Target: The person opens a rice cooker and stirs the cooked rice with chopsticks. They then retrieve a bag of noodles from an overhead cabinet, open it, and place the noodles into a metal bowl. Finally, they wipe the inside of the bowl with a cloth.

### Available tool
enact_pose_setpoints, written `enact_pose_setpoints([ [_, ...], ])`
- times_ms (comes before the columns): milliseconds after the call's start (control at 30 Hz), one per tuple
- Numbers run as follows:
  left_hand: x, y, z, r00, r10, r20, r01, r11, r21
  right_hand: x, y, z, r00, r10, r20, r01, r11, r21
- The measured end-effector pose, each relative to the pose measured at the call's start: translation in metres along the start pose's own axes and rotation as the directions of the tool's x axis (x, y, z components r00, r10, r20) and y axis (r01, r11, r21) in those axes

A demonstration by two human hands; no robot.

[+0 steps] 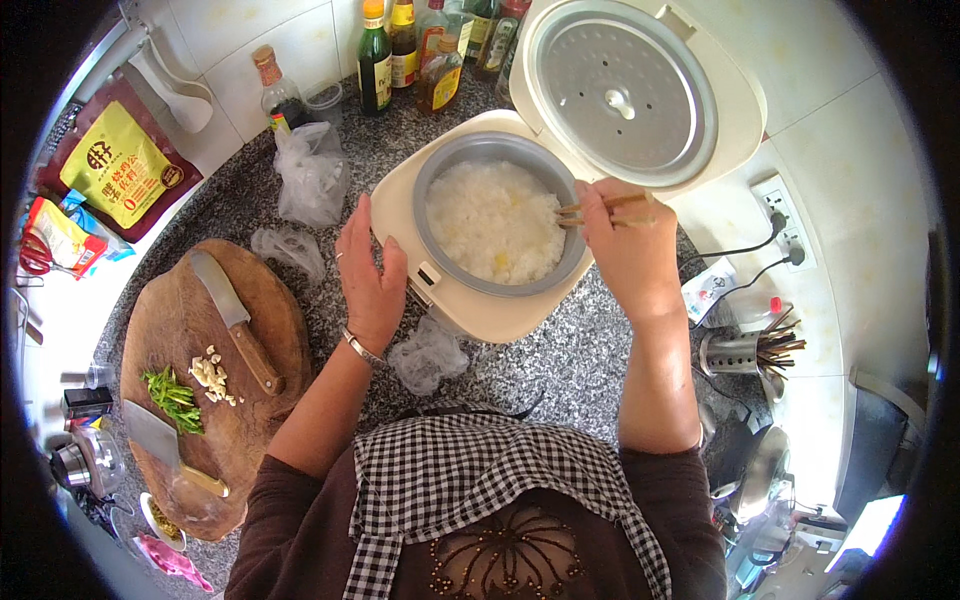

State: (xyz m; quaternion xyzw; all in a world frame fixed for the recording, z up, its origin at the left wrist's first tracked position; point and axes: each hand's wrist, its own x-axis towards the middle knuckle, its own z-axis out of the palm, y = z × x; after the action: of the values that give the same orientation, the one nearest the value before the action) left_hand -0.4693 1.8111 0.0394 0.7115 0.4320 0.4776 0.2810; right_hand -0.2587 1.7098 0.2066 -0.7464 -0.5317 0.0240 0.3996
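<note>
A cream rice cooker [390,187] stands before me, its lid [622,75] swung up at the back right. White cooked rice [487,217] with a few yellow bits fills much of the grey inner pot [421,217]. My right hand [630,247] grips wooden chopsticks [571,216], whose tips reach over the pot's right side to the rice. At the cooker's front left, my left hand [371,281] rests against the outer body with fingers apart, holding nothing.
On my left, a wooden chopping board [270,300] bears two cleavers, cut greens [172,400] and chopped garlic [212,377]. Crumpled plastic bags [311,176] lie near the cooker. Sauce bottles [375,67] line the wall. At right are plugged cords [750,251] and a metal chopstick holder [731,354].
</note>
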Motion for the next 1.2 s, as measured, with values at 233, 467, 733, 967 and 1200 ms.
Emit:
enact_pose_setpoints([
  [233, -0.001, 0.002, -0.002, 0.996, -0.088, 0.025, 0.089, 0.996, -0.024, 0.002, -0.019, -0.015, 1.000, -0.003, 0.022, 0.004, 0.999, -0.040],
  [467, 0.001, 0.005, -0.002, 0.999, -0.042, 0.033, 0.043, 0.998, -0.034, 0.002, -0.001, 0.003, 0.998, 0.059, 0.019, -0.061, 0.986, 0.154],
  [733, 0.000, 0.004, -0.002, 0.998, -0.056, 0.028, 0.057, 0.998, -0.037, 0.013, -0.027, -0.019, 0.991, 0.010, 0.132, 0.016, 0.982, -0.190],
  [967, 0.000, 0.004, -0.004, 0.997, -0.062, 0.046, 0.063, 0.998, -0.015, 0.009, -0.028, -0.012, 0.992, 0.106, 0.073, -0.111, 0.991, 0.070],
  [1200, 0.000, 0.002, -0.003, 0.998, -0.040, 0.039, 0.041, 0.999, -0.007, 0.022, -0.033, -0.027, 0.934, 0.265, 0.239, -0.269, 0.963, -0.015],
])
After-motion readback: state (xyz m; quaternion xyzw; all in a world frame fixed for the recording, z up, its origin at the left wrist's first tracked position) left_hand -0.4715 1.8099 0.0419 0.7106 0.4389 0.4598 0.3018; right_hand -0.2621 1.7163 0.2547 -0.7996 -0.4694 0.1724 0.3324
